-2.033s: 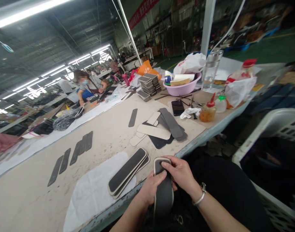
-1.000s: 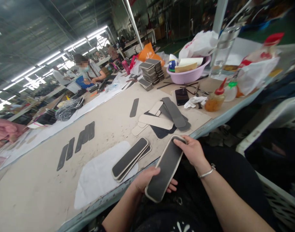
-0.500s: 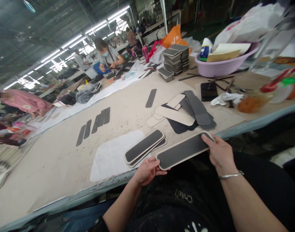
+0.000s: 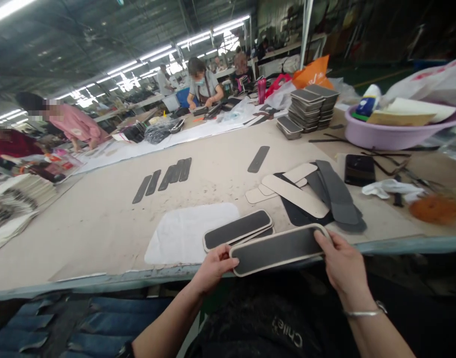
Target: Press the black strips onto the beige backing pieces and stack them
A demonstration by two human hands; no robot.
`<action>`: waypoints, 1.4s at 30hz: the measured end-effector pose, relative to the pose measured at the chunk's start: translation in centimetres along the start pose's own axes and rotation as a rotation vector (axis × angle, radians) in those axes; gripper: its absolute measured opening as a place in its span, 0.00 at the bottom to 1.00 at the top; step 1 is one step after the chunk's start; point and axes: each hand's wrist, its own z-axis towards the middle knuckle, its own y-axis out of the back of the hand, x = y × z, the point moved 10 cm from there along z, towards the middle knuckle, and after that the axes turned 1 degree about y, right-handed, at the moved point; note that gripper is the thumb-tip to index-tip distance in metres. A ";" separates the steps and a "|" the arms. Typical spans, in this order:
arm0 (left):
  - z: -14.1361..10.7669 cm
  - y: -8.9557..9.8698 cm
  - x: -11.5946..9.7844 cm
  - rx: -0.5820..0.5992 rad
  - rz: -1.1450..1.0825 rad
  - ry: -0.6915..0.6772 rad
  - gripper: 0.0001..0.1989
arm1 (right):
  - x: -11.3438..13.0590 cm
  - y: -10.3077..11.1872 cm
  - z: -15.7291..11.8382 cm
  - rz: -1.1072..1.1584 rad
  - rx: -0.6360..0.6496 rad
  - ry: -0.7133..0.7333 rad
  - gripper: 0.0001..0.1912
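A long dark panel with a pale rim is held level at the table's near edge. My left hand pinches its left end, thumb on top. At the right end my right hand grips it, thumb on the dark face. Just behind lies a small stack of similar rimmed panels, partly on a white sheet. Loose dark strips and cream strips overlap to the right. Several thin dark pieces lie further back on the left.
Tall stacks of rimmed panels stand at the back right, beside a purple basin. A black phone and white crumpled cloth lie at the right. People work at tables beyond. A fabric pile sits far left.
The camera view has tilted and shifted. My left thumb has moved onto the panel's top face, and the panel is held more level. Both hands still hold it.
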 end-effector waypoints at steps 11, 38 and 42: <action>-0.4 10.0 -1.0 -0.187 -0.014 -0.038 0.15 | 7.2 -13.7 1.7 -0.404 0.300 0.194 0.22; 2.1 12.0 1.7 -0.210 0.245 0.209 0.14 | 3.9 -15.4 2.3 -0.690 0.324 0.234 0.24; 2.0 11.9 1.7 -0.215 0.255 0.226 0.16 | 3.6 -15.5 2.4 -0.726 0.351 0.258 0.23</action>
